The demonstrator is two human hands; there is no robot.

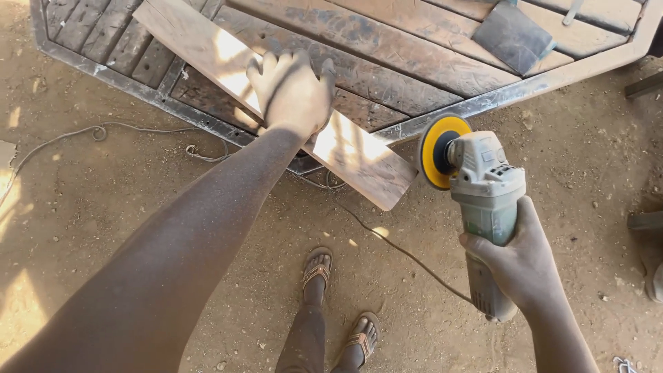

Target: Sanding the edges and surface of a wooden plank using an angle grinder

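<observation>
A grey cable [103,131] loops over the sandy ground [103,207] at the left, just off the left corner of the metal-framed platform of weathered wooden slats [387,41]. Across that platform's near edge lies a long pale wooden plank [207,48], dusty and sunlit in patches, running from the upper left down to the right, with its squared lower end jutting past the metal frame over the ground. The left hand [291,90] presses flat on the plank's middle, fingers spread and curled over its far edge, the dust-coated forearm reaching in from the lower left.

Below, two feet in brown strapped sandals [318,266] stand on the sand, a thin cord [400,250] trailing past them.

Just right of the plank's free end, clear of it, hangs a grey-green angle grinder with a yellow-backed sanding disc [476,186]; the right hand [518,262] is wrapped firmly around its body. A dark rectangular sheet [514,34] lies near the platform's far right corner.
</observation>
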